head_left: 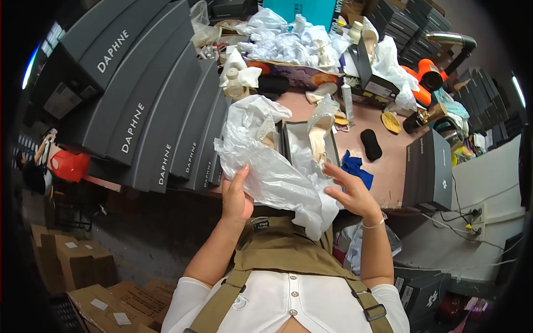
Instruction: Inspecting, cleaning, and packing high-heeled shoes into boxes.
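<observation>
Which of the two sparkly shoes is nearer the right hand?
The sparkly shoe on the right: its near end comes close to the right hand, whereas the sparkly shoe on the left lies farther off, next to white tissue paper.

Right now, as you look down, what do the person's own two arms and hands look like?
Both are ordinary human arms, with short white fabric sleeves covering the upper parts and the forearms uncovered. The left hand and right hand are ungloved. A thin, pale bracelet circles the right wrist; none shows on the left.
</observation>
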Demonstrator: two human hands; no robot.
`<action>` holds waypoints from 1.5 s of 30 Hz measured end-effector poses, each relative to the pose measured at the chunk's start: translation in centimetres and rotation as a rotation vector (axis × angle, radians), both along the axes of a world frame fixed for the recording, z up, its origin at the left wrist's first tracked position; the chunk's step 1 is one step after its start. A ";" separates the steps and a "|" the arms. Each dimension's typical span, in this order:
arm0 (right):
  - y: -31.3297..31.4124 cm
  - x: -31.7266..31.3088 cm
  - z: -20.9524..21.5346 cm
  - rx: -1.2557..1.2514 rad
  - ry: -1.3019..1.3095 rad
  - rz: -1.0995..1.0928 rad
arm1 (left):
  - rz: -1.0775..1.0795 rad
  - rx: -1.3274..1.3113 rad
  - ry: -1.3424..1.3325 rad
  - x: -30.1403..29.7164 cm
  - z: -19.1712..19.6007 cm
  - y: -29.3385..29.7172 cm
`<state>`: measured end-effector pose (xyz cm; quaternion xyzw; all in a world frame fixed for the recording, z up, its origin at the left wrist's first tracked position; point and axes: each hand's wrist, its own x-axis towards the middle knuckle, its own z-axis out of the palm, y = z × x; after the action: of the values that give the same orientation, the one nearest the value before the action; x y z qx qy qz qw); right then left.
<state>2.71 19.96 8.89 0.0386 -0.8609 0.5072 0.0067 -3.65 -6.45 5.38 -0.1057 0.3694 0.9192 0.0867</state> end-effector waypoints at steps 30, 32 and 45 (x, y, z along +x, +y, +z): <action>-0.2 9.2 2.2 -0.034 -0.280 -0.115 | 0.113 -0.090 0.126 -5.2 1.1 0.0; 2.3 10.8 1.2 -0.085 -0.406 -0.235 | 0.163 -0.088 0.098 -5.9 0.6 0.1; -3.2 -3.5 0.3 0.156 -0.016 0.085 | 0.188 -0.095 0.075 -4.2 1.9 2.0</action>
<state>-0.75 16.77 9.17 0.0712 -0.8955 0.4386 -0.0247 -7.84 -4.49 7.29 -0.1094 0.4042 0.9079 -0.0188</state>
